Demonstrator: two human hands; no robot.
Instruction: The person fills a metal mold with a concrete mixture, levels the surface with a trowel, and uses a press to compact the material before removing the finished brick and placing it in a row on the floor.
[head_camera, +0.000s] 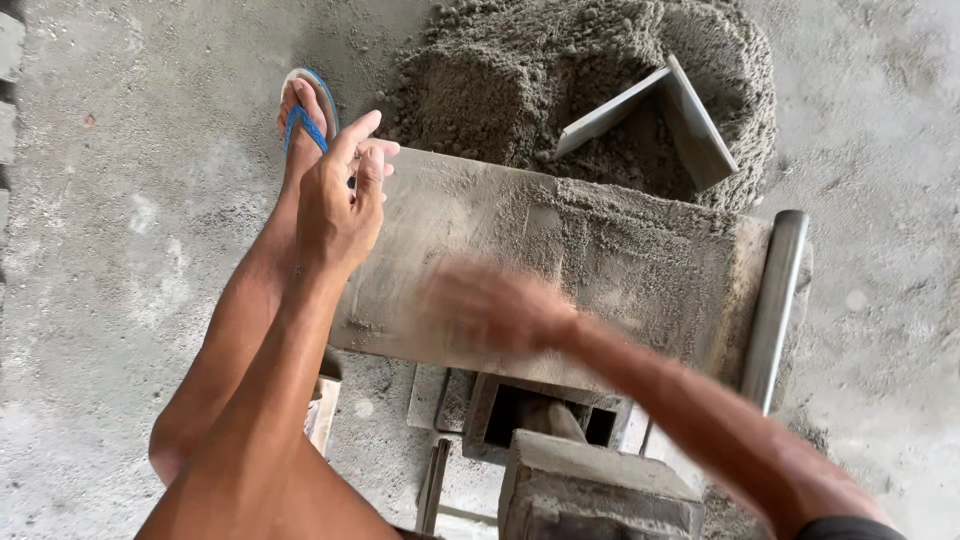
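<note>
left hand (340, 205) open, flat on the dusty worktop (640, 265) left edge; right hand (490, 305) blurred, grip unclear, apparently sweeping sand (500, 80) off.

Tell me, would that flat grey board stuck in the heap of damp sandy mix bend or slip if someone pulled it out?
The flat grey board looks straight-edged and rigid, so it would probably stay stiff. It stands wedged in the heap of damp sandy mix, so it may drag at first. Its dusty surface probably grips rather than slips.
</note>
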